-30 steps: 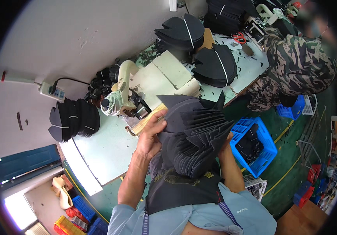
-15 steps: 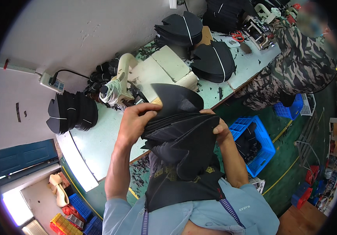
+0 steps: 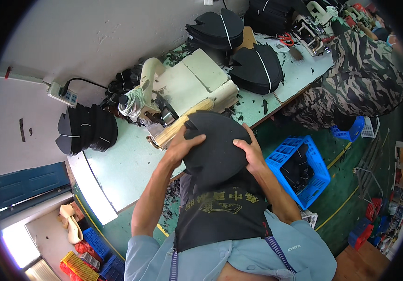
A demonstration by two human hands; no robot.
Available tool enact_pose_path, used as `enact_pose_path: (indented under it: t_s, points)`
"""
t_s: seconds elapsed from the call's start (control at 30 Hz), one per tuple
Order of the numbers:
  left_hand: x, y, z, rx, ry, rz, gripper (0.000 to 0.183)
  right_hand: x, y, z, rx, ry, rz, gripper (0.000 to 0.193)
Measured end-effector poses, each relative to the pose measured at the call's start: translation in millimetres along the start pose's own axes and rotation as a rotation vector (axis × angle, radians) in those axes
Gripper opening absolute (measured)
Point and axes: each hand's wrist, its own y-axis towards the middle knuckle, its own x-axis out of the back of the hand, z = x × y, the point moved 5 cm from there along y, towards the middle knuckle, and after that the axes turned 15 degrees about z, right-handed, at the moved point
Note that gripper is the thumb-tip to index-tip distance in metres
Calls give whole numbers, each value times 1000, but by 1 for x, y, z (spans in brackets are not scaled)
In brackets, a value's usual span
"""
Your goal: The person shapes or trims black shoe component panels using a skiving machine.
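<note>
My left hand (image 3: 181,146) and my right hand (image 3: 251,153) grip the two sides of a stack of black rounded fabric pieces (image 3: 216,149), held flat in front of my chest above a dark apron. The stack hangs just off the front edge of the pale green worktable (image 3: 122,164), close to the cream sewing machine (image 3: 187,86) and a wooden block (image 3: 178,129) beside it.
Tied bundles of black pieces lie on the table at left (image 3: 86,133) and at the back (image 3: 257,68) (image 3: 218,28). A blue crate (image 3: 302,171) with black pieces stands on the green floor at right. A person in camouflage clothing (image 3: 361,70) sits further along.
The fanned-out stack has been squared up into one neat pile. Both hands now clamp its sides; a second ago the left hand held it up alone near the machine.
</note>
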Motion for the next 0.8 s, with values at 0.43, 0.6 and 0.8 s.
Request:
enact_pose_path:
  t_s: [0.43,0.6,0.8]
  points:
    - [18,-53,19,201,-16,361,71,-45,-3,11,-192,-541,603,89]
    - [41,-81,49,478,-314,446,67,-85,4,-22,-175,-718,767,100]
    - [63,-118,118,458,-421,384,75,-4,69,-55,295,-1346,88,16]
